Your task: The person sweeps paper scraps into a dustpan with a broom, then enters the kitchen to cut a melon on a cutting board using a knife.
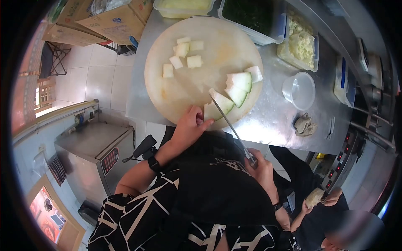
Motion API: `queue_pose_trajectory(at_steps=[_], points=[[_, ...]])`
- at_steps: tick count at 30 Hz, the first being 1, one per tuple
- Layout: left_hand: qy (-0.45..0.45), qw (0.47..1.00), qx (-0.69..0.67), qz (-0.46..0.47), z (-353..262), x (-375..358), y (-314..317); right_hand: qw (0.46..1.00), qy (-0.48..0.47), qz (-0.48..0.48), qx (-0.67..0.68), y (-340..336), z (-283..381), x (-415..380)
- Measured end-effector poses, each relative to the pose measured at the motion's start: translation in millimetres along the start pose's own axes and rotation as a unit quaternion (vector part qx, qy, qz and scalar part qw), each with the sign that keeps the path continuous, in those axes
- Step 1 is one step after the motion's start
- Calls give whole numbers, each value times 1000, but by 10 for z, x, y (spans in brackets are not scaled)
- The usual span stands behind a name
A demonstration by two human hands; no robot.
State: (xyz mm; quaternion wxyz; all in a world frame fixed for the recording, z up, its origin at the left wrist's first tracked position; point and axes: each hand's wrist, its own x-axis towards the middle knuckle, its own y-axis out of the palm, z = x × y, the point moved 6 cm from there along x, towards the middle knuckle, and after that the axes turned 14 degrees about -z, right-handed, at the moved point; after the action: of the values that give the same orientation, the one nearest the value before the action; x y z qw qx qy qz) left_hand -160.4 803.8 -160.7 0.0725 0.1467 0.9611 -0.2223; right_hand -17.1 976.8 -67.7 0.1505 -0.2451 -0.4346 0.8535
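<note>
On the round cutting board (pixel 157 90), my left hand (pixel 190 127) is closed at the near edge, its curled fingers and thumb against a winter melon slice (pixel 213 109) with green rind. My right hand (pixel 260 170) grips the handle of a kitchen knife (pixel 231 126). The blade is seen nearly edge-on, and its tip lies over that same slice. Just beyond are further winter melon pieces (pixel 238 87), some with rind. Several pale cut melon chunks (pixel 194 61) lie toward the board's far left.
A steel table (pixel 272 121) carries the board, a clear round tub (pixel 298 90), a crumpled cloth (pixel 305 125), a container of shredded vegetable (pixel 300 44) and a dark-green-filled tub (pixel 251 19). Cardboard boxes (pixel 113 25) stand left. Another person's hands (pixel 331 196) hold something pale at lower right.
</note>
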Motion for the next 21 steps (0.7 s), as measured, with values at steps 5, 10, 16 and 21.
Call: queue_pose_trajectory(at_steps=[5,10,16,21], points=[[-4,1000,-15,1,12,11,14,1000,-11,2,-2,-53,38,26],[-1,1000,0,6,-19,9,-6,999,-35,-1,-5,-42,-30,8],[5,1000,-18,-6,41,9,11,999,-20,7,-28,30,-58,-32],[66,997,36,-8,5,6,13,994,-24,82,-61,164,-24,197]])
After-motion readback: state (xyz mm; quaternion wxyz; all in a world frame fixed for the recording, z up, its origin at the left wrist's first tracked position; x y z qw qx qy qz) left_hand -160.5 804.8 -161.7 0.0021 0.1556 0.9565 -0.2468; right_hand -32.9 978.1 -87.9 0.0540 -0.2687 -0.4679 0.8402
